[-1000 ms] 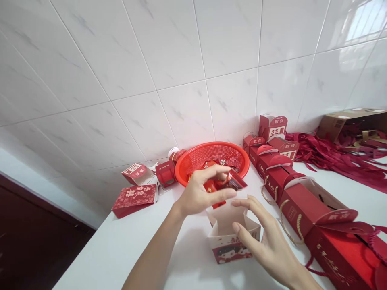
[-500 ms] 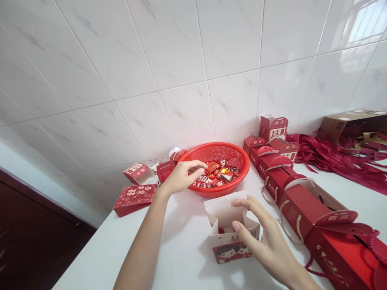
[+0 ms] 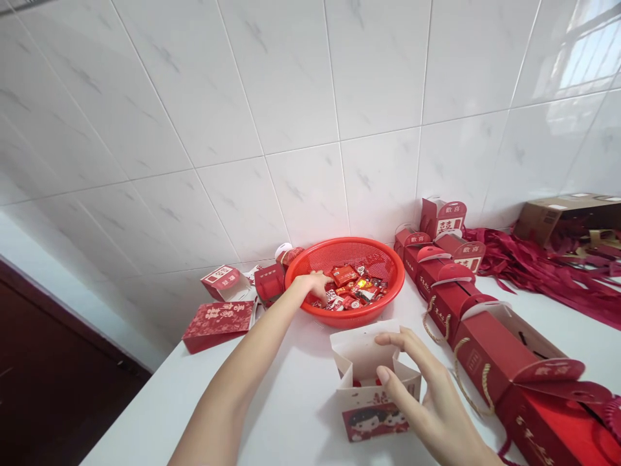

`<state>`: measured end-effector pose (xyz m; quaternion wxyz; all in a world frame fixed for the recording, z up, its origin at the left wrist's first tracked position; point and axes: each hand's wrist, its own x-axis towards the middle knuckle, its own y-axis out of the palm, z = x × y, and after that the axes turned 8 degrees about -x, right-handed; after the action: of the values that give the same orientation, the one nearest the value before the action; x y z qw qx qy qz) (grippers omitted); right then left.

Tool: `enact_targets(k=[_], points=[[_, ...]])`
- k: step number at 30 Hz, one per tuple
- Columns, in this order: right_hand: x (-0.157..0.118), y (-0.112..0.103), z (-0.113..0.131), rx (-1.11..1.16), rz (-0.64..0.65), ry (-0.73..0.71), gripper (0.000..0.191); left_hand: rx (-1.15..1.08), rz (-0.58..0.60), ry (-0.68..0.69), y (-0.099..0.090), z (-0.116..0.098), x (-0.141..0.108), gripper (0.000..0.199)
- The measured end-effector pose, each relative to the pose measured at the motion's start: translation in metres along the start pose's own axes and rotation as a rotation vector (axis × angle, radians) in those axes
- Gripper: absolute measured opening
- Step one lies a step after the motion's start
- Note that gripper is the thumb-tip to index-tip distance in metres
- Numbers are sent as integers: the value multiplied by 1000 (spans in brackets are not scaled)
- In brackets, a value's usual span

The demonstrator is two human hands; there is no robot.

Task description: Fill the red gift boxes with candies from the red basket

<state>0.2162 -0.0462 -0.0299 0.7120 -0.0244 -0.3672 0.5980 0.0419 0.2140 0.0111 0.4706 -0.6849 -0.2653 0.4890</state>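
My left hand [image 3: 316, 285] reaches into the left side of a red plastic basket [image 3: 356, 316], down at the wrapped sweets [image 3: 345, 276]. Its fingertips are hidden among the sweets, so whether it grips one cannot be made out. In front of the basket stands a small paper gift box [image 3: 375, 421] with its top unfolded, cartoon figures on its front and some red pieces inside. My right hand [image 3: 427, 382] is at that box's right side, thumb and index finger spread apart over its mouth, the other fingers mostly out of sight.
A row of red gift boxes [image 3: 490, 336] with rope handles runs along the right. Behind it lie dark red ribbons [image 3: 509, 259] and a cardboard box [image 3: 538, 217]. More red boxes [image 3: 218, 323] sit left of the basket, on the white table [image 3: 286, 401] against a tiled wall.
My left hand has moved from above the basket's near left rim down into the sweets. My right hand stays by the open box. The view has shifted slightly.
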Motion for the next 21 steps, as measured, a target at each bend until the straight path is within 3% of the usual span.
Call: enact_targets(k=[8, 13, 16, 21], points=[[-1, 1, -1, -19, -5, -16, 16, 17, -40, 89, 7, -1, 10, 81], [0, 1, -1, -7, -6, -23, 15, 6, -37, 86, 7, 0, 6, 47], [0, 2, 1, -1, -22, -40, 13, -76, -151, 51, 6, 4, 0, 35], [-1, 2, 2, -2, -27, -45, 13, -175, -358, 22, 5, 12, -8, 55]])
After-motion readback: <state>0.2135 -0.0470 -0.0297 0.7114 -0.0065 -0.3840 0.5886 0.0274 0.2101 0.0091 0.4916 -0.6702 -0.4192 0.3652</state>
